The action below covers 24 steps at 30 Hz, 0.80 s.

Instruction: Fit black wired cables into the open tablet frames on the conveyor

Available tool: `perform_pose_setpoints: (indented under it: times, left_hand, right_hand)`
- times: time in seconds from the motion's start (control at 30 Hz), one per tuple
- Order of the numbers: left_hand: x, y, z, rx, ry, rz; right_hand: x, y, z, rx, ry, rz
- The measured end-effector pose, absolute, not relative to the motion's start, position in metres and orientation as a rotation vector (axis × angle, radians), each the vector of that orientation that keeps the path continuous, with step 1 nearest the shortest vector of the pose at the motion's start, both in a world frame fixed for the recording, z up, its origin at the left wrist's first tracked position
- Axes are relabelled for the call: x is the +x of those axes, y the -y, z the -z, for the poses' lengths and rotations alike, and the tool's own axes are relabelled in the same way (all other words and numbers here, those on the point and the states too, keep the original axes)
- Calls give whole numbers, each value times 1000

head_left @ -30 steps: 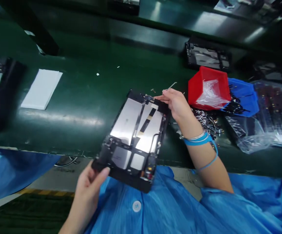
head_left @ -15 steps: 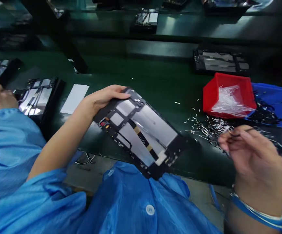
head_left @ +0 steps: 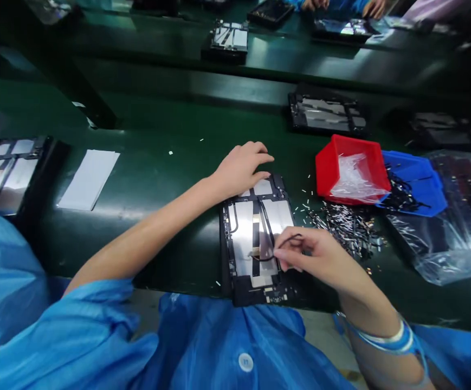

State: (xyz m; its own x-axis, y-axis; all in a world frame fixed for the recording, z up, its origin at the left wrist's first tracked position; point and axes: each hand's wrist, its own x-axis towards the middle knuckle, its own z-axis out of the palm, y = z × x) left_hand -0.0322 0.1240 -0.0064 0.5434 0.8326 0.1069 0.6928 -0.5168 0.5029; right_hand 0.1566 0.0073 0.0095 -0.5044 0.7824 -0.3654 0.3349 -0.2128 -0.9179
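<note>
A tablet with its inner side exposed (head_left: 241,233) lies on the green bench in front of me, showing silver battery panels and dark circuit boards. My left hand (head_left: 245,168) rests over its far end, fingers spread and pointing right. Above the tablet's right side, my right hand (head_left: 306,252) pinches a thin black cable (head_left: 264,260), which curves out from the fingertips over the battery panels. Whether the cable's free end touches the tablet, I cannot tell.
Right of the tablet stand a red bin (head_left: 353,170) with clear plastic inside and a blue tray (head_left: 416,184) of black cables. Small loose pieces (head_left: 351,225) lie before them. White sheets (head_left: 89,179) lie left. A co-worker's hands (head_left: 375,8) show at the far bench.
The tablet has gone from being held tilted in my left hand to lying on the bench. My right hand has moved left with the black cable, from beside the loose pieces to over the tablet.
</note>
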Motion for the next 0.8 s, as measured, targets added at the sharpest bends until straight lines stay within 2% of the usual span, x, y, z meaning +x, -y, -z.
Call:
perform_pose_setpoints:
  times: [0.1,0.17,0.33,0.47,0.67,0.8]
  left_hand:
    - [-70,-62,21,2366,-1189,-912]
    - [-93,-20,32,2294,-1230,-1009]
    - [-115,39,53,2384,-1261,-841]
    - [-110,41,59,2515,-1164,-787]
    - [-109,39,60,2623,-1158,-714]
    - [-108,39,59,2682,-1176,-688]
  right_hand:
    - [132,-24,-2,-1338,1775,-1906]
    - [121,-34,5,-1396,1823,-1932]
    - [108,-54,8,-1508,2011,-1797]
    - [105,-67,3,-1550,2196,-1679]
    - [102,-76,1,-1515,2278,-1740]
    - [100,-75,1,-1538,2352,-1615]
